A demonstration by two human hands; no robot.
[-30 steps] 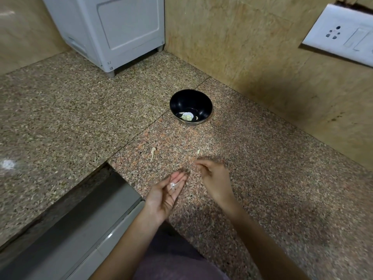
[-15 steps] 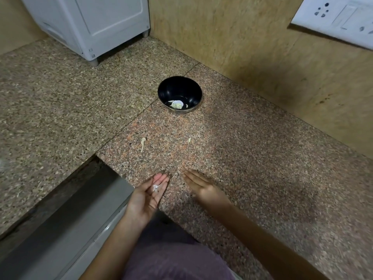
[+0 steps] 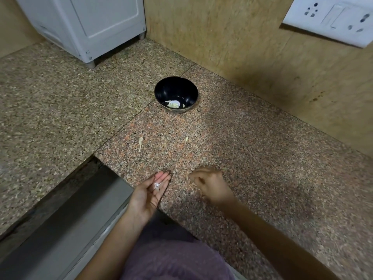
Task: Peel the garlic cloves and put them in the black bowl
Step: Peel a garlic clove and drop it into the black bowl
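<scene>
The black bowl [image 3: 176,93] stands on the granite counter near the back wall, with pale garlic cloves [image 3: 173,104] at its bottom. My left hand [image 3: 150,193] lies palm up at the counter's front edge, fingers straight, carrying small white bits of garlic skin [image 3: 157,186]. My right hand [image 3: 211,183] hovers low over the counter just to the right of it, fingers curled and blurred; whether it holds anything cannot be seen. A thin garlic stem piece [image 3: 140,143] and a tiny peel scrap [image 3: 186,138] lie on the counter between my hands and the bowl.
A white appliance [image 3: 88,25] stands at the back left corner. A wall socket plate [image 3: 331,19] is at the upper right. A recessed grey ledge [image 3: 66,217] drops off at the left of the counter's front edge.
My right hand's fingers went from stretched flat on the counter to curled. The left hand stays palm up with the skin bits. The view has tilted slightly.
</scene>
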